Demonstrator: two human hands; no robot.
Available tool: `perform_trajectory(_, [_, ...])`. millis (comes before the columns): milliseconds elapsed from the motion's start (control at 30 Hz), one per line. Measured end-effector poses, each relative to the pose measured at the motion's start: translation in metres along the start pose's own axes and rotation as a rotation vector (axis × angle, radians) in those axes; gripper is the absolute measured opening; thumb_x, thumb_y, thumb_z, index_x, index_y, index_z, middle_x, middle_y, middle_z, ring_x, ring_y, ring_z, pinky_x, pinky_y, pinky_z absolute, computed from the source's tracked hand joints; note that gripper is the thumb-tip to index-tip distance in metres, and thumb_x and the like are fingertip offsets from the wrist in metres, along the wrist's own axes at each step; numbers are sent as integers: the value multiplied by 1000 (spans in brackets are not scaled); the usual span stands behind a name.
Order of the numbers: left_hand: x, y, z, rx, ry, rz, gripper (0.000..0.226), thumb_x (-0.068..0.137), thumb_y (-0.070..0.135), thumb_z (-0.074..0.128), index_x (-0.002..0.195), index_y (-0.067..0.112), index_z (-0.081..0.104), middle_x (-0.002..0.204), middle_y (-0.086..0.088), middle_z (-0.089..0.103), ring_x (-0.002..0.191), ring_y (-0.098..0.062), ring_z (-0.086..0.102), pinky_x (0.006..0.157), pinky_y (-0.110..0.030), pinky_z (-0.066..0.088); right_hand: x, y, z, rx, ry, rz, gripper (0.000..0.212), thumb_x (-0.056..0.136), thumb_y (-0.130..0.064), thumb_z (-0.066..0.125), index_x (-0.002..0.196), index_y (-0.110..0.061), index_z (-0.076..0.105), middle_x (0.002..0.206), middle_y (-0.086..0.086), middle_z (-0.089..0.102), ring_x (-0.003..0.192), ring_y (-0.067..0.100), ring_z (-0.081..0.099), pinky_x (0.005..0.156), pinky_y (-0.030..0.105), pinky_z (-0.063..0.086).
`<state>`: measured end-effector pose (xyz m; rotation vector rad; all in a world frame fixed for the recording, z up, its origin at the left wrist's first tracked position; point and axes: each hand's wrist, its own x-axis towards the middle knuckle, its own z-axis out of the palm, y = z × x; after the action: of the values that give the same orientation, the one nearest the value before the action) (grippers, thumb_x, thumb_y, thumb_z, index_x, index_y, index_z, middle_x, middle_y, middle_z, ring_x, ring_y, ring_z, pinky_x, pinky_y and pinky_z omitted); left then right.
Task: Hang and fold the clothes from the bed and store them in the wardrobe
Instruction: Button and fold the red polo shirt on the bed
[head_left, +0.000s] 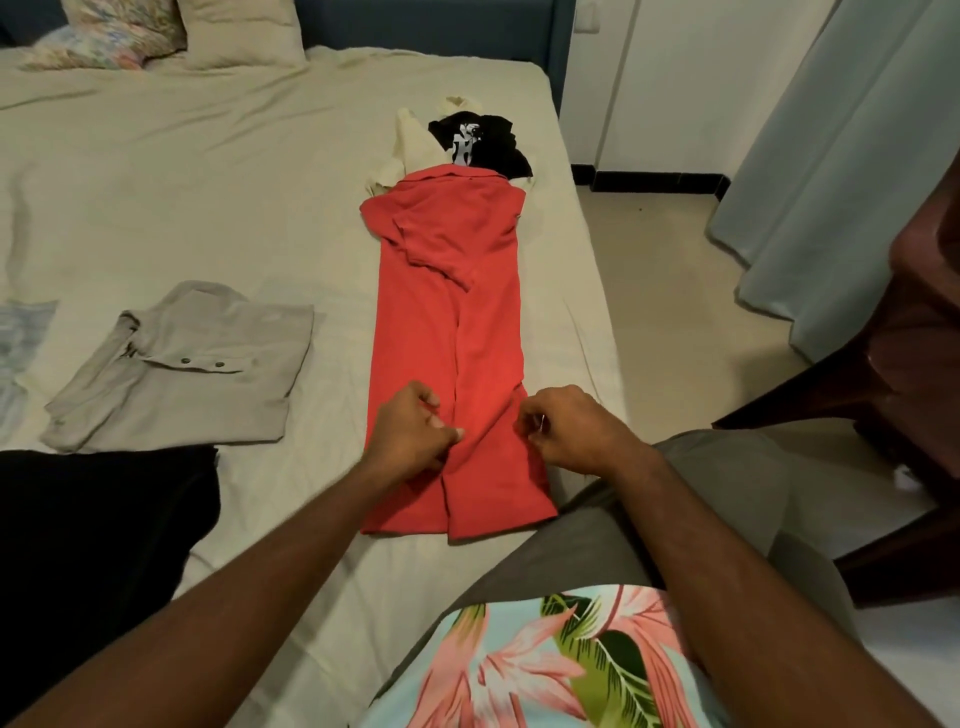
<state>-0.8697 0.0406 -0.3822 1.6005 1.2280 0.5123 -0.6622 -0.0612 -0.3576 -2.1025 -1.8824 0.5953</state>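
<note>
No legible text, label, brand, number or sign in the head view. Black garment (480, 143) at the far end of the bed (208, 208) carries a white print; the marks are too small and crumpled to resolve as letters or as a figure.
</note>
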Motion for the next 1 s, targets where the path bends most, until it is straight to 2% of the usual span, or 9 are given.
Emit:
perform_trajectory(100, [-9, -18, -46, 254, -34, 356, 22, 84, 8, 78, 95, 13, 59, 67, -6, 66, 53, -16, 64, 48, -29, 50, -4, 20, -6, -211, -38, -147, 25, 93, -15, 61, 113, -23, 72, 119, -4, 65, 107, 18, 61, 88, 40, 53])
perform_trajectory(233, [2, -54, -108, 934, -127, 1011, 27, 90, 17, 51, 112, 26, 64, 104, -5, 64, 87, -23, 62, 64, -36, 51, -7, 42, -1, -412, 38, -331, 38, 90, -30, 72, 127, -30, 63, 145, -3, 51, 127, 21, 53, 94, 42, 46])
perform_trajectory(367, [4, -75, -134, 1142, -269, 1157, 44, 96, 22, 46, 135, 34, 61, 148, -5, 53, 130, -18, 52, 86, -36, 43, 1, 38, 6, -425, 58, -515, 46, 88, -28, 69, 133, -35, 63, 159, -1, 42, 143, 22, 44, 96, 42, 45])
perform_trajectory(500, [4, -65, -121, 1040, -406, 1204, 38, 107, 40, 39, 129, 28, 68, 142, 4, 61, 131, -15, 55, 98, -31, 40, 9, 33, 14, -472, -39, -603, 46, 89, -26, 63, 133, -39, 65, 157, -1, 45, 148, 25, 39, 95, 46, 49])
perform_trajectory(600, [9, -53, -116, 739, -571, 988, 38, 104, 43, 51, 116, 18, 76, 128, 7, 70, 121, -13, 62, 99, -34, 52, 10, 38, 21, -339, -129, -550, 46, 89, -21, 56, 132, -33, 68, 157, 2, 44, 150, 26, 33, 105, 50, 47])
perform_trajectory(733, [36, -22, -128, 296, -812, 409, 29, 100, 23, 63, 105, -3, 74, 94, -15, 72, 84, -25, 63, 79, -42, 51, 20, 37, 16, 385, -280, -225, 29, 95, -12, 65, 118, -26, 76, 142, -2, 61, 144, 14, 44, 120, 34, 34])
perform_trajectory(833, [58, -12, -126, -47, -667, 81, 33, 101, 19, 60, 102, -14, 63, 81, -25, 58, 71, -27, 54, 71, -40, 50, 42, 29, 2, 822, -87, 99, 17, 96, -10, 65, 98, -13, 82, 95, 6, 76, 91, 23, 68, 80, 35, 52])
perform_trajectory(900, [67, -14, -116, -209, -461, -147, 27, 103, 21, 55, 98, -3, 65, 77, -17, 52, 61, -23, 52, 59, -35, 54, 56, 23, 1, 822, 75, 322, 22, 98, -25, 66, 81, -13, 74, 74, 7, 65, 65, 23, 60, 54, 29, 42])
perform_trajectory(1000, [71, -18, -102, -314, -274, -325, 28, 103, 30, 55, 81, 13, 54, 68, -7, 38, 52, -17, 39, 50, -30, 48, 65, 23, 6, 701, 169, 504, 30, 96, -33, 66, 74, -14, 58, 66, 5, 58, 50, 19, 53, 41, 23, 35])
